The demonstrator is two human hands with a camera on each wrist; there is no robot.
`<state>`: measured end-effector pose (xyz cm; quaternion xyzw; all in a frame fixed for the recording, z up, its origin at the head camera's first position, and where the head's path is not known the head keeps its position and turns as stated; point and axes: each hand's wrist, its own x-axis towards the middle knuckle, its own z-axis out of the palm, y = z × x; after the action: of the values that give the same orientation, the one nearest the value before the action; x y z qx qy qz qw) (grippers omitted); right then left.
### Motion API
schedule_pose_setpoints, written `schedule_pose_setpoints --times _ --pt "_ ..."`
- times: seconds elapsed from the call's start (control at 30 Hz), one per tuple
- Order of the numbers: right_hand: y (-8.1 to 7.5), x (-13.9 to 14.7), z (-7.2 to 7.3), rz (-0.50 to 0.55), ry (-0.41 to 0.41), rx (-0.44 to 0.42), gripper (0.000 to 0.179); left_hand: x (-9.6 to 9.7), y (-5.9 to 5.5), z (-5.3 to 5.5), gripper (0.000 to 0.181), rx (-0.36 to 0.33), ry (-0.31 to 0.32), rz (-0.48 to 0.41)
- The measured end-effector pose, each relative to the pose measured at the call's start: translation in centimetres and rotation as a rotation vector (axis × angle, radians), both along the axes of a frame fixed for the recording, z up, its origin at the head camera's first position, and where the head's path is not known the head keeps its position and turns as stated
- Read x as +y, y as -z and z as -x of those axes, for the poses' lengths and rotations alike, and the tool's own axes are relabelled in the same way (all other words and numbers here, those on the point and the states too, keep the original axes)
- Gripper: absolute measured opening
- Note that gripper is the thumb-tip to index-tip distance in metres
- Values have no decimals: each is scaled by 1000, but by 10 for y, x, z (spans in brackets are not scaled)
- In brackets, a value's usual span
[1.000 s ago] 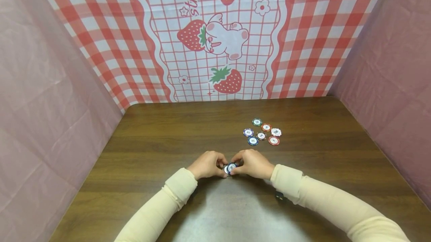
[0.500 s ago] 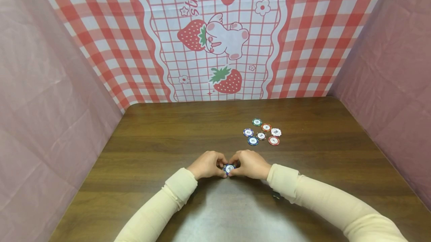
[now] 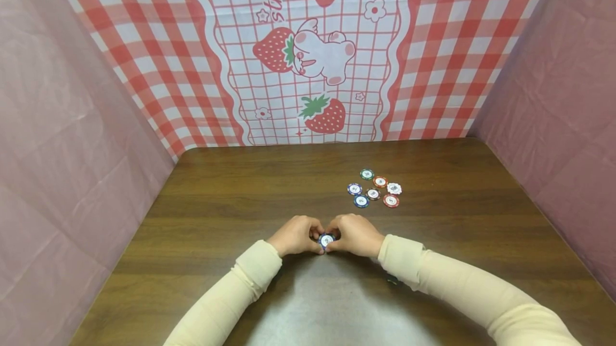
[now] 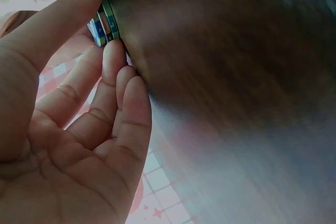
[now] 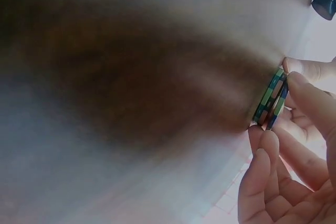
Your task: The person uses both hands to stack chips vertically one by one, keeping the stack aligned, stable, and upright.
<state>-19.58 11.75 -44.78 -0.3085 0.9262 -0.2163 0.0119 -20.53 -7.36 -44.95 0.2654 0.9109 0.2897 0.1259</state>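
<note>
Left hand [image 3: 297, 235] and right hand [image 3: 355, 235] both pinch the stack [image 3: 326, 241] on the desk [image 3: 240, 185], seemingly three chips so far, and I count seven loose chips [image 3: 372, 194] beyond, unstacked.

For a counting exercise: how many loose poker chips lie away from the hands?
7: green chip rearmost, orange chip next, white chip and red chip rightmost, black chip central, blue chip leftmost and second blue chip nearer. More could be hidden.
</note>
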Motion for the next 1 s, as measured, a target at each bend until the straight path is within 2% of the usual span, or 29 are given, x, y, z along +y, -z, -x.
schedule_pose_setpoints --times 0.63,0.87,1.0 --pt "1 -4 1 -20 -2 23 29 -1 2 0 31 14 13 -10" --pt "0 2 2 44 -20 4 28 -1 2 0 32 8 14 -10" --pt "-4 7 4 89 1 -15 30 -1 2 0 33 7 15 -6"
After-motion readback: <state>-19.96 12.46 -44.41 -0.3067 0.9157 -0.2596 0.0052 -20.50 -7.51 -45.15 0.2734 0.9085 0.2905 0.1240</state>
